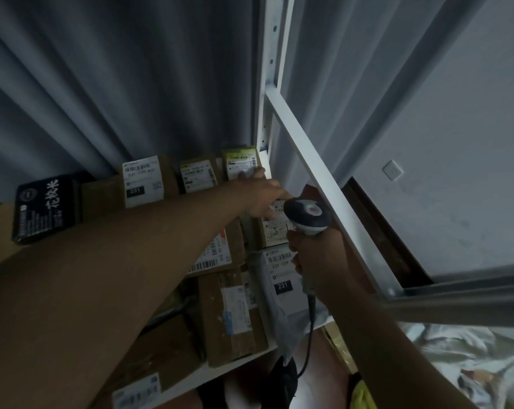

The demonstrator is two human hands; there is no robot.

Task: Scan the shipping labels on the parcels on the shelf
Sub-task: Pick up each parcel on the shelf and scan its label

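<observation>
Several cardboard parcels with white shipping labels lie on a white shelf [244,361]. My right hand [316,262] grips the handle of a grey and white barcode scanner [307,215], whose head points at a small parcel [274,231] near the shelf's right side. My left hand [260,196] reaches across the parcels and rests on that small parcel's top edge, just below a green-topped parcel [242,163] at the back right. A grey plastic mailer marked 231 [280,278] lies under my right hand. The scanner's cable [308,335] hangs down past the shelf edge.
A black box with white lettering [44,208] sits at the back left on a large carton. A white metal rack post [272,69] and diagonal brace [323,178] stand at the right. Grey curtains hang behind. A wall switch [392,170] is on the right wall.
</observation>
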